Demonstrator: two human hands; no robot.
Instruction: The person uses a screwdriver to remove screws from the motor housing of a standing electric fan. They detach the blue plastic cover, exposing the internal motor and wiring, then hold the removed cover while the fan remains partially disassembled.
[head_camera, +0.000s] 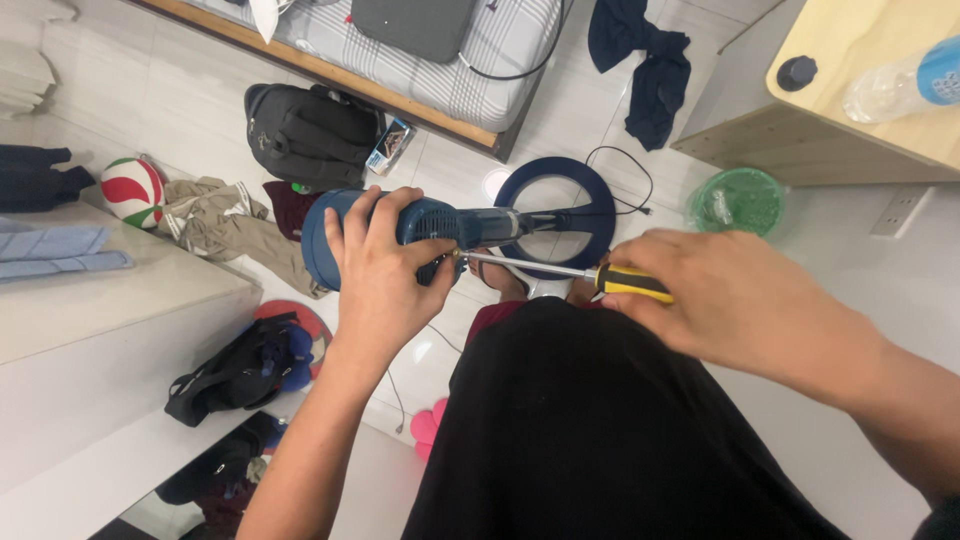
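Head view: left hand (385, 270) grip wraps the blue fan motor housing (400, 228); right hand (745, 300) grip closes around the screwdriver (560, 272).

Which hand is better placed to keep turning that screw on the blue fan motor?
Right. The right hand already grips the yellow-and-black screwdriver, whose tip meets the blue motor housing. The left hand wraps over the housing and looks better kept there to steady it.

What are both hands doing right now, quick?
Left hand: closed around the blue fan motor housing.
Right hand: closed on the yellow-handled screwdriver.
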